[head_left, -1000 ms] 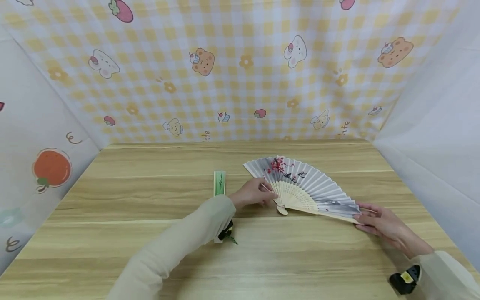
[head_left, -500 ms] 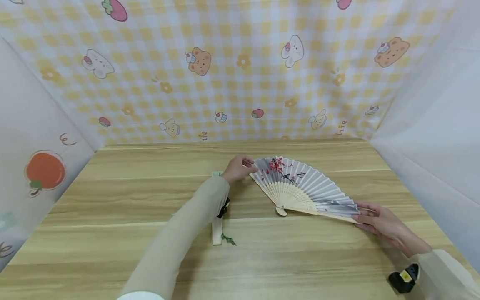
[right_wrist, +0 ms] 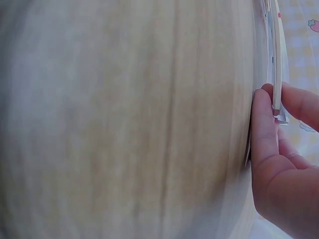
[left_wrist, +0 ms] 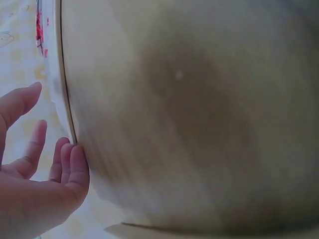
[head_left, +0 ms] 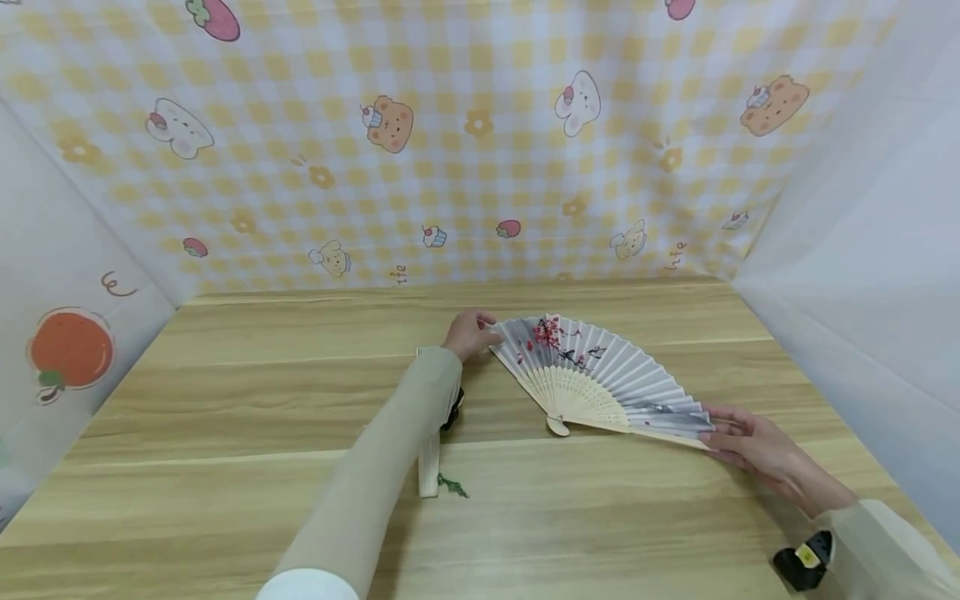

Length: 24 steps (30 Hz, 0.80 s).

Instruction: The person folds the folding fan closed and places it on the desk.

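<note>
A folding fan (head_left: 577, 367) lies spread on the table, its pale ribs meeting at the near pivot and its grey-white leaf printed with red blossoms. At its upper left corner my left hand (head_left: 471, 335) touches the outer edge; in the left wrist view the lower fingertips (left_wrist: 77, 159) meet that edge while thumb and index finger stand apart from it. My right hand (head_left: 765, 450) pinches the fan's right end, with the outer rib (right_wrist: 277, 59) between thumb and fingers in the right wrist view. Some of the right fingers are hidden under the fan.
A slim folded fan (head_left: 428, 471) with a green tassel (head_left: 452, 486) lies left of centre, partly hidden under the left sleeve (head_left: 390, 450). The wooden table (head_left: 225, 417) ends at a checked cloth (head_left: 450, 150) behind, with white cloths at both sides.
My left hand has moved from the pivot area up to the fan's upper left corner, and the fan's left edge has shifted a little. The right hand keeps its grip. The head view has turned slightly.
</note>
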{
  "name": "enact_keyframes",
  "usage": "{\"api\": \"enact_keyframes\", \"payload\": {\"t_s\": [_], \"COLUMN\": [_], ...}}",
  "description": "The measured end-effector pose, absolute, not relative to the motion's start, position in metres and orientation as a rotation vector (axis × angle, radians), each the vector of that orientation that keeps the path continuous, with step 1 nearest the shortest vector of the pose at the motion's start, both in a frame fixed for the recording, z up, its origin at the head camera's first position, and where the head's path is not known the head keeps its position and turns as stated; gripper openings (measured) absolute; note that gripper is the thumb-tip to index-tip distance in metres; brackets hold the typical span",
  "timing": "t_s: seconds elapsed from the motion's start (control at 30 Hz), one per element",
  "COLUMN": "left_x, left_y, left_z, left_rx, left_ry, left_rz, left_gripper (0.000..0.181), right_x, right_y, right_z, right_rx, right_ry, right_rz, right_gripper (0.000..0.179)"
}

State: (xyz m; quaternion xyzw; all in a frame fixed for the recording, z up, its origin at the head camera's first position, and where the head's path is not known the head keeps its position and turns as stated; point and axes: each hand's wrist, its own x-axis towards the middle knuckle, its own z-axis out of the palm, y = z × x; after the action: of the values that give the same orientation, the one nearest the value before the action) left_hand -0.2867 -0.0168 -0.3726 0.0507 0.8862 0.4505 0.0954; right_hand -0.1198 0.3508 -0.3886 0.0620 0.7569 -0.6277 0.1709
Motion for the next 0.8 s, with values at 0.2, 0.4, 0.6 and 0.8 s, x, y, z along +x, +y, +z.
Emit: {"api": "enact_keyframes", "payload": {"t_s": [0.2, 0.4, 0.6, 0.8], "left_x": [-0.2911, -0.2944, -0.2959, -0.2963], "left_y": [-0.014, -0.0126, -0.0114, -0.0124], "left_z": [-0.3771, -0.3785, -0.3802, -0.3804], "left_rx": [0.113, 0.087, 0.109, 0.157], "left_ry": [2.655, 2.685, 2.705, 2.711], "left_rz": [1.321, 1.262, 1.213, 1.193], "left_gripper": [0.033, 0.033, 0.037, 0.039], "right_x": [-0.1199, -0.1213, -0.1215, -0.1222], "right_y": [0.3509, 0.3512, 0.3521, 0.3529], "right_z": [-0.3907, -0.392, -0.3931, -0.393], "right_rx": [0.176, 0.183, 0.19, 0.191], "right_ry": [2.164, 2.181, 2.171, 2.164], "right_rz": [-1.778, -1.739, -1.74, -1.748], "right_gripper": [0.064, 0.067, 0.066, 0.064]}}
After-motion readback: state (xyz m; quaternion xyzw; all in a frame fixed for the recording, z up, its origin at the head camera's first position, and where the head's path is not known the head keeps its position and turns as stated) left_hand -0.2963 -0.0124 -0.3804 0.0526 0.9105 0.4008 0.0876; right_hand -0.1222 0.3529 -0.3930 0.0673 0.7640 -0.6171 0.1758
